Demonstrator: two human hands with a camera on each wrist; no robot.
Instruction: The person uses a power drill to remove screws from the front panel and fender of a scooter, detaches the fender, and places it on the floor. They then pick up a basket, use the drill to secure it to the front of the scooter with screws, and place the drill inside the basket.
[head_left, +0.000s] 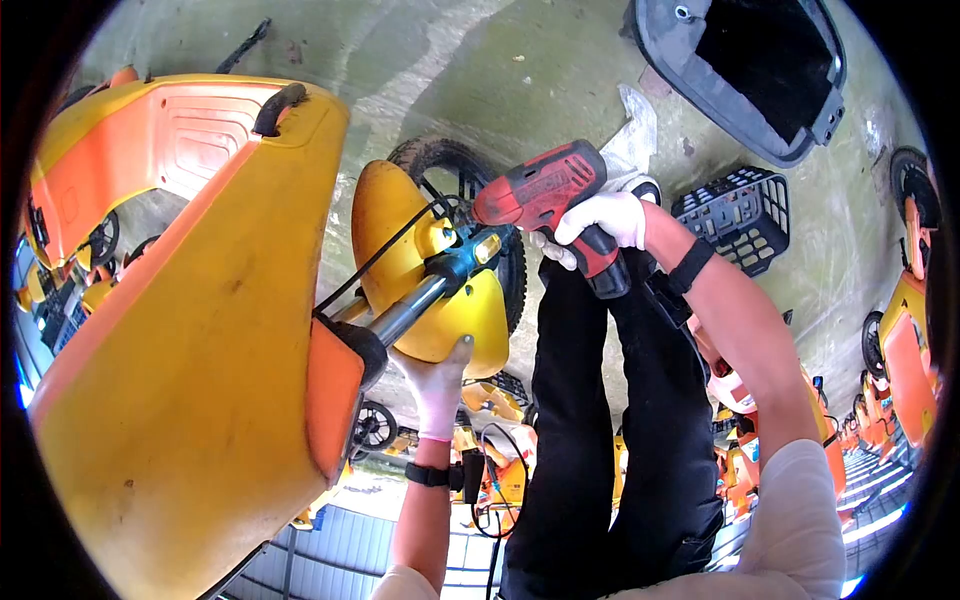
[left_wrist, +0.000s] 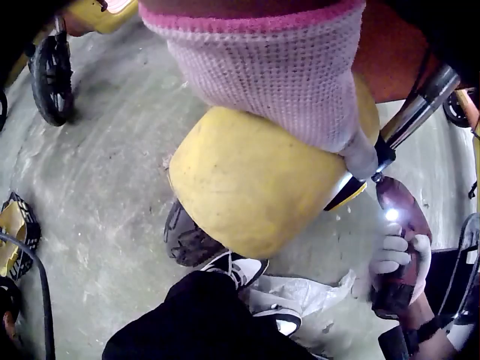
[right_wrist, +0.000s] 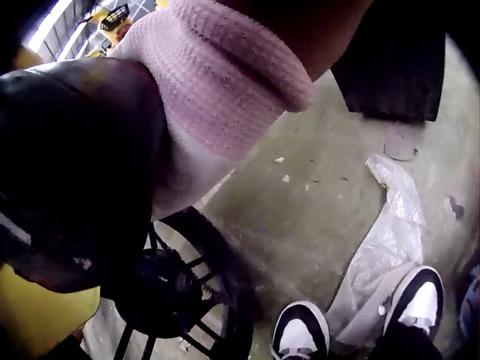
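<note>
A red and black cordless drill [head_left: 545,190] is gripped at its handle by my gloved right hand [head_left: 605,222]. Its nose meets the side of the yellow front fender, beside the fork tube [head_left: 410,308]; in the left wrist view the drill's lamp glows. My gloved left hand [head_left: 432,388] holds the edge of the yellow front fender [head_left: 385,215], thumb laid on its near face and the other fingers hidden behind. Behind the fender stands a black spoked wheel [head_left: 450,160]. In the right wrist view, the drill's dark body fills the left side.
A large yellow and orange scooter body [head_left: 210,330] takes up the left. On the floor lie a black open bin [head_left: 660,30], a black plastic crate [head_left: 745,215] and a clear plastic sheet [right_wrist: 386,240] by the shoes. More orange scooters [head_left: 905,330] stand around.
</note>
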